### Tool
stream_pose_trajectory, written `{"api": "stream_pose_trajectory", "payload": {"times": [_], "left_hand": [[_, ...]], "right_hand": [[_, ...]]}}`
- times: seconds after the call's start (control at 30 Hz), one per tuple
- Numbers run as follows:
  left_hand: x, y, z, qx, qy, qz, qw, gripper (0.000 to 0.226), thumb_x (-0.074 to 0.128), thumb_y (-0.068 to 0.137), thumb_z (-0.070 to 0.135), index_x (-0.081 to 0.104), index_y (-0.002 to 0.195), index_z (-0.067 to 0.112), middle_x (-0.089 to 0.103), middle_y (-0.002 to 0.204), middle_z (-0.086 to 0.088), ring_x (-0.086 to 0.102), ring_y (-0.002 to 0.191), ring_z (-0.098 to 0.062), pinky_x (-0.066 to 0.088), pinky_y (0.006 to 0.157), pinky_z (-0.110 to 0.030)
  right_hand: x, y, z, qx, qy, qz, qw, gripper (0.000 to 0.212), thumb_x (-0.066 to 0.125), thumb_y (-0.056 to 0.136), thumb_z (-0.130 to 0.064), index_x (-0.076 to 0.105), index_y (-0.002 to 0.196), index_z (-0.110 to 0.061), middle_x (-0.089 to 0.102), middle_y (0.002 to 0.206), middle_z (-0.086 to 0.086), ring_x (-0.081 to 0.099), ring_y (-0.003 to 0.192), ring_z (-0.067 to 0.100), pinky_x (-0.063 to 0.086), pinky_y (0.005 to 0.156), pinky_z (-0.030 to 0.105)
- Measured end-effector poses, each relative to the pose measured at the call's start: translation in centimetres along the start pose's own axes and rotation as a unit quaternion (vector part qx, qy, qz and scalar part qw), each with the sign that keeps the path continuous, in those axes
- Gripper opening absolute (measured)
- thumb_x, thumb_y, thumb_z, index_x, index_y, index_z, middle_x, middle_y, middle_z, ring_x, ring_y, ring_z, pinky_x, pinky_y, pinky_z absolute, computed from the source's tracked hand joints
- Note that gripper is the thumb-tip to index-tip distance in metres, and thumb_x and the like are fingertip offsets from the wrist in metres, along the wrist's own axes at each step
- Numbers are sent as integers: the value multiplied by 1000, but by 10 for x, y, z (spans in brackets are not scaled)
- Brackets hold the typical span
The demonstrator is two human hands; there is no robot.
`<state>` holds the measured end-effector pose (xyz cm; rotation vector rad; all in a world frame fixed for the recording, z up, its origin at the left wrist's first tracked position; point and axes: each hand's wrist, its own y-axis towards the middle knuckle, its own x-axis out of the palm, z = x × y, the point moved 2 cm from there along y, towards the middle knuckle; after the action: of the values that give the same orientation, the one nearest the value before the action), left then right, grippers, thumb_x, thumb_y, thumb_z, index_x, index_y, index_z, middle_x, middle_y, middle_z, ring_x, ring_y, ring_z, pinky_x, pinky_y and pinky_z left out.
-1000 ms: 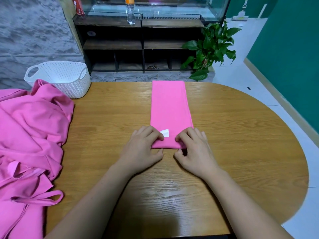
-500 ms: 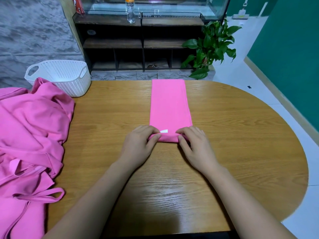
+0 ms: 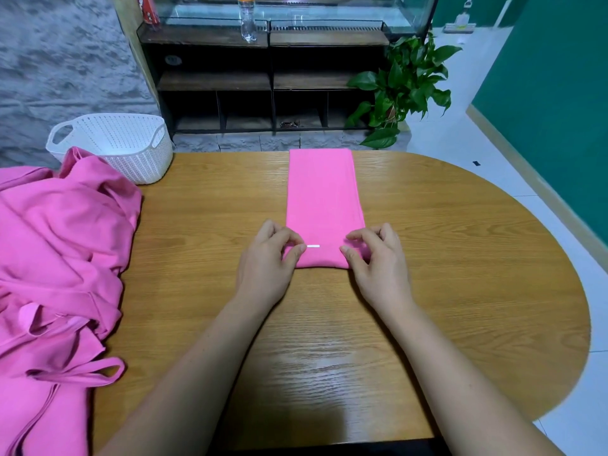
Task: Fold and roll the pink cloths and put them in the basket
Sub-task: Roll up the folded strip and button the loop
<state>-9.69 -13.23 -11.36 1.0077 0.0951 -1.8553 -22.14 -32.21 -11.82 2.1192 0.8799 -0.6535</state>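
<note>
Since the earlier frame we note the roll (image 3: 320,258) has advanced up the strip (image 3: 324,192) at mid-table, left hand (image 3: 268,258) and right hand (image 3: 375,258) pinching its ends, so rolling has begun and the basket (image 3: 112,143) waits far left.

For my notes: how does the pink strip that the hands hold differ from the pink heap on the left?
The strip is folded flat and narrow, its near end rolled; the heap is crumpled. The left hand and right hand pinch the strip; nothing holds the heap. Both are pink cloth.
</note>
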Motion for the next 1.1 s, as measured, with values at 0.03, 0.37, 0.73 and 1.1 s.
{"api": "stream_pose_trajectory", "payload": {"times": [0.03, 0.37, 0.73, 1.1], "left_hand": [[-1, 0, 1, 19, 14, 9, 1000, 5, 76, 94, 25, 72, 95, 28, 49, 95, 14, 50, 87, -11, 48, 79, -37], [-2, -10, 9, 113, 73, -38, 990, 16, 65, 80, 11, 59, 89, 23, 55, 91, 12, 50, 91, -19, 46, 80, -42], [-4, -6, 1, 50, 23, -51, 997, 28, 66, 77, 22, 62, 105, 28, 59, 104, 16, 57, 101, -15, 49, 88, -38], [-10, -7, 1, 3, -16, -37, 999, 20, 74, 91, 26, 69, 108, 35, 62, 80, 21, 56, 74, 0, 40, 68, -22]], "right_hand": [[-3, 0, 0, -24, -29, 12, 999, 14, 77, 94, -23, 74, 108, -23, 54, 106, -3, 55, 100, 22, 46, 88, 44], [-6, -12, -17, -125, -118, -80, 982, 23, 64, 81, -16, 64, 103, -21, 55, 100, -3, 54, 101, 26, 39, 84, 44], [1, -11, -7, -69, -105, -67, 990, 19, 66, 100, -35, 62, 113, -22, 58, 109, -2, 53, 102, 25, 42, 88, 42], [-1, -7, 0, -14, 34, -30, 999, 13, 73, 99, -32, 68, 102, -20, 70, 96, -7, 62, 91, 18, 47, 83, 35]]}}
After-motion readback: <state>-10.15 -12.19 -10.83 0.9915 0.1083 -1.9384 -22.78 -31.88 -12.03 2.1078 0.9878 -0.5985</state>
